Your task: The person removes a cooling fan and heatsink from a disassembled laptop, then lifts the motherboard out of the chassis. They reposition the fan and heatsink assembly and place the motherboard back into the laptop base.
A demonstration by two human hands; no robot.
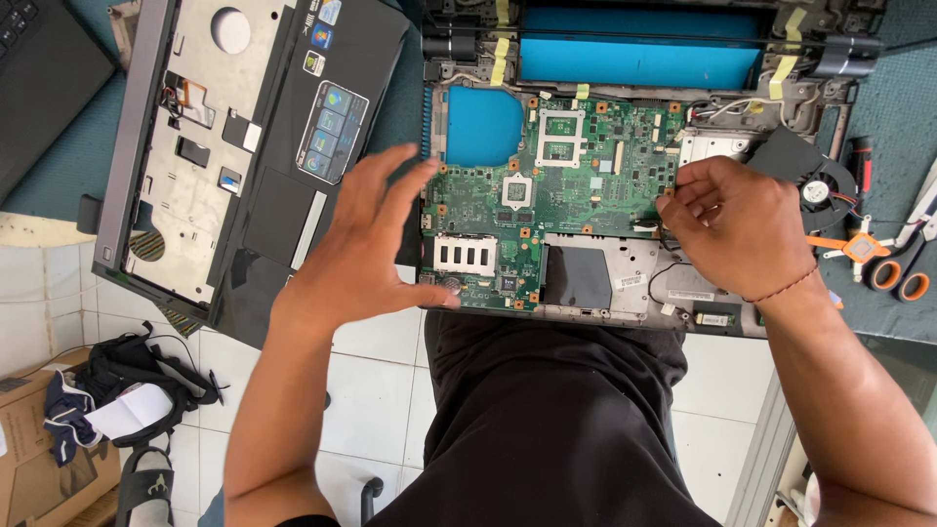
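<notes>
- The green circuit board (547,185) lies face up inside the opened laptop base (625,283), which rests on the teal tabletop (898,107) straight ahead of the person, its near edge overhanging their lap.
- The right hand (737,224) sits at the board's right edge, fingers curled and pinched together on something small there; what the grip encloses cannot be made out.
- The left hand (366,244) hovers over the board's left edge with a released grip, fingers spread and slightly blurred, thumb tip near the board's lower left corner, holding nothing.
- Above the board, a blue sheet (639,49) fills the upper bay of the base, with strips of yellow tape (500,54) at its sides.
- To the left lies the removed black and silver palm-rest cover (244,146), tilted, underside partly showing.
- To the right, a small black fan (828,190) sits just beside the base, and orange-handled scissors (903,263) lie farther right.
- Below the tabletop, white floor tiles (376,400) show, with a dark bag (127,381) and a cardboard box (39,459) at lower left.
</notes>
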